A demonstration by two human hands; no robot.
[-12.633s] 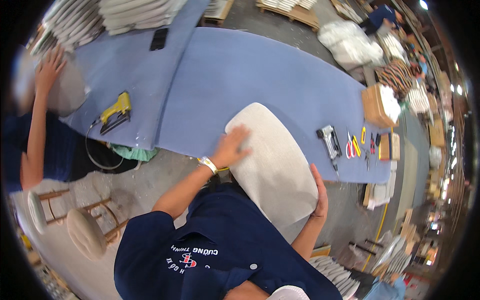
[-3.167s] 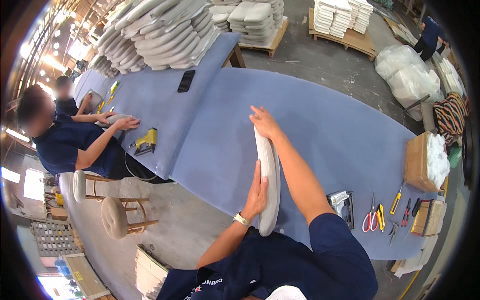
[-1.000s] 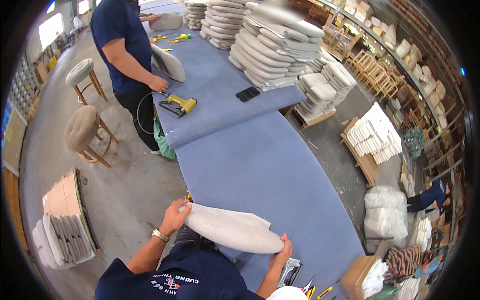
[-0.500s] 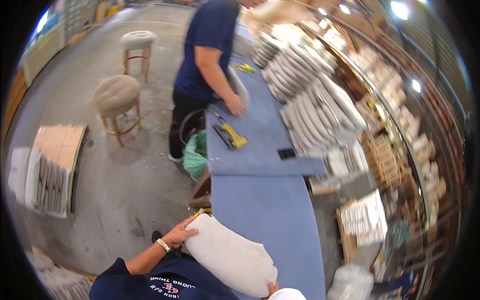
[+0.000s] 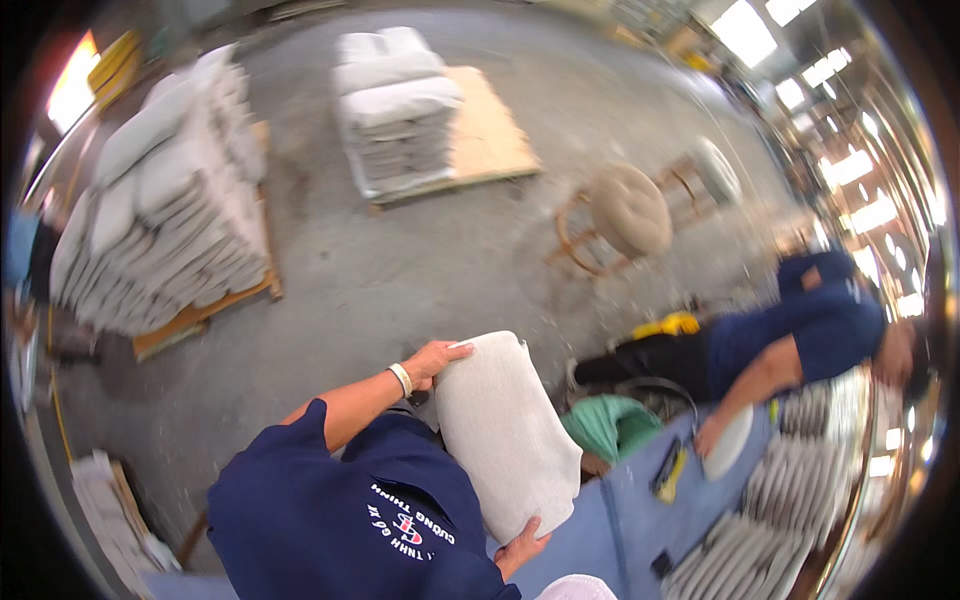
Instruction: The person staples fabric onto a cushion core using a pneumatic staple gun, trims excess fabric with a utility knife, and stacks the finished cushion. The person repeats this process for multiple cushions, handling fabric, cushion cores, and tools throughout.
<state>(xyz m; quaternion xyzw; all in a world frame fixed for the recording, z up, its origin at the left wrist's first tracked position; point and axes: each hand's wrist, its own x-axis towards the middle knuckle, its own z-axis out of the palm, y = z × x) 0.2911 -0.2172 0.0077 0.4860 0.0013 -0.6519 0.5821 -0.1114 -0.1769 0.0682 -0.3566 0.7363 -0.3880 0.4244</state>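
Observation:
A light-grey upholstered chair pad (image 5: 505,430) with notched corners is held in front of my body, between both hands. At its upper left corner my left hand (image 5: 437,363) grips the edge, the thumb lying over the top face. My right hand (image 5: 524,546) closes on the opposite lower edge; part of its fingers is hidden beneath the pad. The pad's lower part overlaps the blue-covered worktable (image 5: 625,520).
On the table lie a yellow-black staple gun (image 5: 669,472) and stacked grey pads (image 5: 740,560). A co-worker (image 5: 800,345) stands at it, hand on a pale pad, beside a green bag (image 5: 612,428). Two stools (image 5: 630,210) and pallets of stacked pads (image 5: 170,215) stand on the floor.
My view has swung left, away from the table toward the floor and pallets. The pad has turned with me and is still in both hands.

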